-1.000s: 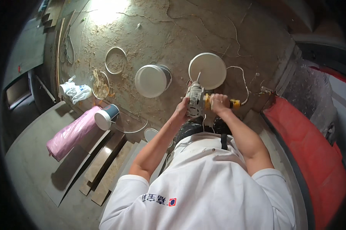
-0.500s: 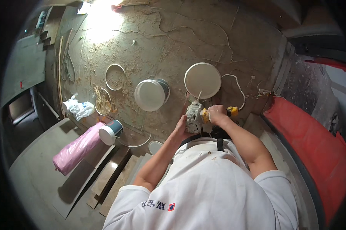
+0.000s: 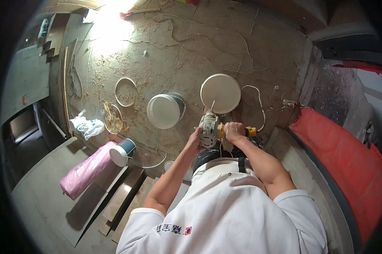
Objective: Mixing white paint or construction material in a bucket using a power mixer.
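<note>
Both my hands are on a hand-held electric mixing drill (image 3: 209,132), its motor body smeared greyish white and its handle yellow. My left hand (image 3: 194,139) is cupped against the left side of the motor body. On the other side, my right hand (image 3: 233,131) grips the yellow handle with fingers wrapped round it. From the drill a pale shaft (image 3: 213,103) reaches forward into a round bucket (image 3: 202,101) filled with an off-white, smooth-looking material. The shaft's lower end is hidden in that material. A white cord (image 3: 263,113) curves over the floor on the right of the bucket.
Left of it stands another white bucket (image 3: 163,111). Farther left are a bucket ring (image 3: 134,85), a white plastic bag (image 3: 90,128), a pink roll (image 3: 87,171) and a small tipped-looking bucket (image 3: 124,151). Red sheeting (image 3: 339,156) lies right; a power strip (image 3: 289,102) rests near it.
The drill and both hands have shifted slightly left relative to the bucket, and the shaft leans a little differently. The whole view has moved a bit. Both hands keep their hold.
</note>
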